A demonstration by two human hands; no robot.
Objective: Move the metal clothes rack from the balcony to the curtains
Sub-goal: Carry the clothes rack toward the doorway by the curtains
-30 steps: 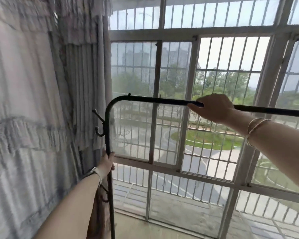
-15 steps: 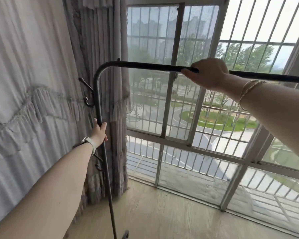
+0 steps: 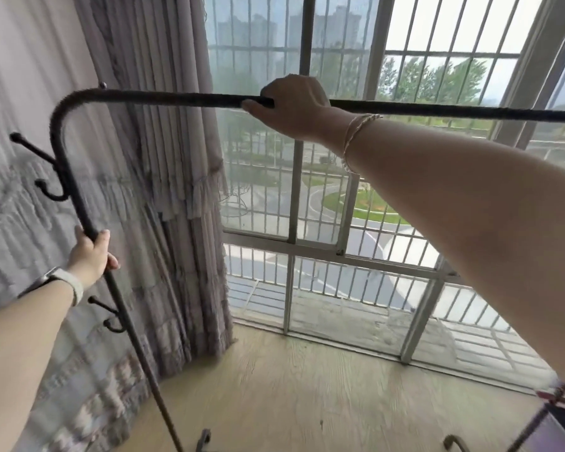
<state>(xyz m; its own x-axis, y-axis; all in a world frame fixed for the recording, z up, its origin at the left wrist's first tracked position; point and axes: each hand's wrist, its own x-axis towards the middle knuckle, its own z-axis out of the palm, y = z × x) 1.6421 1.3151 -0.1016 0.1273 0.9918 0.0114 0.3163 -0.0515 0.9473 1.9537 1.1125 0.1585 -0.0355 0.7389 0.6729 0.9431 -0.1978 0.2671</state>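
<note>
Beside the curtains (image 3: 163,177) at nine o'clock stands the metal clothes rack (image 3: 177,98), my left hand (image 3: 90,252) clenched round its upright post, my right hand (image 3: 294,106) clasping its top bar, barred window (image 3: 372,197) at twelve.

A barred window (image 3: 405,164) in a pale metal frame spans the far wall and overlooks trees (image 3: 437,79), a curved road (image 3: 323,203) and hazy tower blocks (image 3: 343,24). Below it lies a light wood-grain floor (image 3: 307,396), with a patterned fabric item (image 3: 561,415) at the lower right edge.
</note>
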